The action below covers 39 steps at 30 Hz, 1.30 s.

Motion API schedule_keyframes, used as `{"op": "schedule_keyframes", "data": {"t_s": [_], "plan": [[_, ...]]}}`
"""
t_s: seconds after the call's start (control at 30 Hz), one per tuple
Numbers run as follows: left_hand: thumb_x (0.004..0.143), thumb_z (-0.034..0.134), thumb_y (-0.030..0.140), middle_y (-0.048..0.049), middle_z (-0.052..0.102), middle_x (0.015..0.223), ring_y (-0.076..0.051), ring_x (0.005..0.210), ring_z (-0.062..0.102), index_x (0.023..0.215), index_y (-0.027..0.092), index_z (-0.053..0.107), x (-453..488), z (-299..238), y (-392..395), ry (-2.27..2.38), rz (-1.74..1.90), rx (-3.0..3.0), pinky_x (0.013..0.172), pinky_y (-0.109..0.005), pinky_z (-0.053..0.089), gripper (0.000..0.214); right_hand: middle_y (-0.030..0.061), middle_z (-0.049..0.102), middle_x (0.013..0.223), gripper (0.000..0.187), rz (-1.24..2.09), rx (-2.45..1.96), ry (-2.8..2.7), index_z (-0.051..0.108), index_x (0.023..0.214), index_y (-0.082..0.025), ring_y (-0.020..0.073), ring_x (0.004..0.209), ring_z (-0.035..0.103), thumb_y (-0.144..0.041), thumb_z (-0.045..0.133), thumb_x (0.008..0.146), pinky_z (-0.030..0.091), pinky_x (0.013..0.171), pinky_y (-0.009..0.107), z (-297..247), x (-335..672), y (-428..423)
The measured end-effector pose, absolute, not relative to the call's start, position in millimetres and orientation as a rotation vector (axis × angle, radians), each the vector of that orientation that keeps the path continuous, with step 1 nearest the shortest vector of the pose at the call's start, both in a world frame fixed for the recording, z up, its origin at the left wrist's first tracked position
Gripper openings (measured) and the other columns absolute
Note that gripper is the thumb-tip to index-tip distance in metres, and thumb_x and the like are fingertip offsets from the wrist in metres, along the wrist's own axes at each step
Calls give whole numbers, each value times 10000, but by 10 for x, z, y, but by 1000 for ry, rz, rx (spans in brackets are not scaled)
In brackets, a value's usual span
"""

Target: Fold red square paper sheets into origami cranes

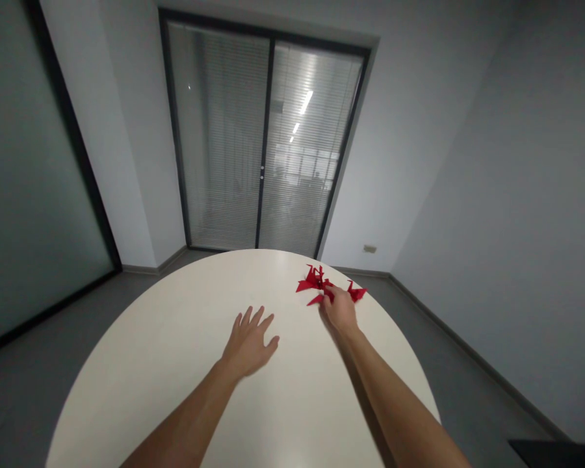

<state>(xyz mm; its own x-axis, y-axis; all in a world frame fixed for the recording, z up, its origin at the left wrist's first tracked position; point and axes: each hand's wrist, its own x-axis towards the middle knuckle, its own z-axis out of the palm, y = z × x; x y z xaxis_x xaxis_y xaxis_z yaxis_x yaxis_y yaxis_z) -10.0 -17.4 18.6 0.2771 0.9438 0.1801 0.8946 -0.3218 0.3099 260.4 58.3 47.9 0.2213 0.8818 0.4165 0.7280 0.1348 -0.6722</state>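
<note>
Several red folded-paper cranes (pixel 311 279) are grouped near the far right edge of a round white table (pixel 175 364). My right hand (pixel 341 309) reaches in among them, its fingers closed on one red origami crane (pixel 314 300) whose wing sticks out to the left. Part of that crane is hidden behind the fingers. Just right of this hand sits another red crane (pixel 357 294). My left hand (pixel 250 343) is over the middle of the table, palm down with fingers spread, and holds nothing.
Beyond the table stand glazed door panels (pixel 219 143) with blinds and dark frames. A socket plate (pixel 369 249) is low on the far wall. Grey walls rise at the right, and a dark object (pixel 556 453) shows at the lower right corner.
</note>
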Motion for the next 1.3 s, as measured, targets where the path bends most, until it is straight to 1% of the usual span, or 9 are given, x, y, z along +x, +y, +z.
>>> {"op": "schedule_keyframes", "data": {"t_s": [0.13,0.3,0.4,0.57,0.7,0.8,0.93,1.07,1.3], "plan": [[944,455,428,-107,450,1536,-338,1461,320,1474,200,447,-104,166,-138,1682,724,2340,1205,-543,199,578,147,708,1172,445,354,-1507,-1487,658,1228,-126,259,992,672,-314,408,910,508,931,433,506,2383,543],[944,498,385,-130,546,1440,-259,1254,576,1490,190,372,-71,208,-134,1487,1195,2033,1076,-429,439,594,123,722,1120,403,682,-1212,-1516,667,1166,-153,224,857,697,-397,588,855,564,796,375,471,2002,268],[950,487,352,-110,614,1349,-225,1149,632,1361,203,520,-51,269,-187,1285,1344,1883,1010,-382,487,438,69,735,905,527,944,-1039,-1525,589,1246,-170,207,744,675,-344,725,767,560,761,381,426,1837,45],[935,528,383,-116,687,1197,-239,1068,663,1158,183,624,20,280,-259,1095,1304,1673,868,-354,547,314,101,598,1308,583,891,-917,-1571,528,1271,-235,217,1046,645,-202,727,724,520,943,393,416,1765,-150],[878,606,331,-114,672,1235,-248,1137,628,1198,196,605,74,256,-242,1114,1326,1706,896,-364,532,347,104,581,1319,625,990,-871,-1580,489,1318,-257,212,1027,641,-185,705,736,556,854,361,444,1780,-179],[889,587,332,-88,731,1050,-213,974,673,1051,183,649,102,271,-223,1056,1318,1727,905,-356,516,228,104,556,1357,585,995,-838,-1594,489,1325,-277,217,1059,624,-224,695,780,567,755,306,452,1792,-183],[887,594,388,-58,716,847,-182,767,654,909,172,648,134,269,-222,1058,1299,1631,734,-294,511,223,89,623,1232,592,907,-846,-1584,431,1386,-286,211,1007,641,-302,680,849,552,726,294,443,1809,-155],[856,621,428,-49,698,825,-176,732,635,907,172,632,164,271,-246,999,1278,1516,680,-273,486,261,58,692,981,404,863,-866,-1596,514,1283,-248,205,863,663,-370,623,913,535,727,322,443,1844,-117],[809,625,546,-29,679,733,-177,651,610,884,164,657,201,308,-252,1036,1311,1374,623,-272,457,391,45,666,912,155,645,-961,-1695,609,978,-218,194,810,635,-360,585,920,513,678,299,513,2007,-126]]}}
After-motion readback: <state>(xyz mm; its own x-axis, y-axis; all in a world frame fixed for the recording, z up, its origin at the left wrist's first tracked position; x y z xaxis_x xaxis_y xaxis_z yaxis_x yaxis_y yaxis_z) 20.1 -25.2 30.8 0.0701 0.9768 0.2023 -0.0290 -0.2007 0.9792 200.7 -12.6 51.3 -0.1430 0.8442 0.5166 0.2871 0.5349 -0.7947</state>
